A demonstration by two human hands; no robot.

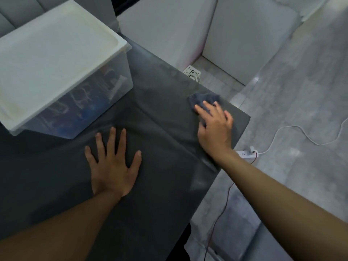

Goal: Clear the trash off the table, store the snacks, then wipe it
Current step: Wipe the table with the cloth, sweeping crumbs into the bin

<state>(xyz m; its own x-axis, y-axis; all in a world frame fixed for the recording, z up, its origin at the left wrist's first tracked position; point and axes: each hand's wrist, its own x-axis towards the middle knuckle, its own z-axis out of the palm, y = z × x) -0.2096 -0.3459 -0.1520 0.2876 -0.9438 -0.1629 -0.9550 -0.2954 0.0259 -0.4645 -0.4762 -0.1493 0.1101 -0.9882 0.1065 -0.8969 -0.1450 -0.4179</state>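
A person leans over a dark table [165,140] in the last stage of a clear-up, the right hand [214,127] pressing a crumpled blue-grey cloth [204,98] against the surface at about 1 o'clock, close to the table's far right corner. The fingers are stretched and spread over the cloth, bearing down on it rather than bunching it up. The left hand [113,166] lies flat and empty at the centre of the table, fingers fanned wide, apparently bracing the body.

At 10 o'clock stands a translucent storage box [62,59] with its white lid on; coloured packets [84,102] show dimly through its wall, too blurred to identify. No loose trash shows on the visible tabletop, so the clearing and storing look done and the wiping is the step in hand.

The cloth lies at 2 o'clock from the left hand, well apart from it and wholly under the right, which is the hand placed to work it. With the table edge just beyond the cloth at 3 o'clock, most of the table lies toward 8 o'clock, and the next stroke would likely sweep that way, toward the left hand and the box.

On the floor [301,91] at 3 o'clock lie a power strip [246,154] and a white cable [301,132].
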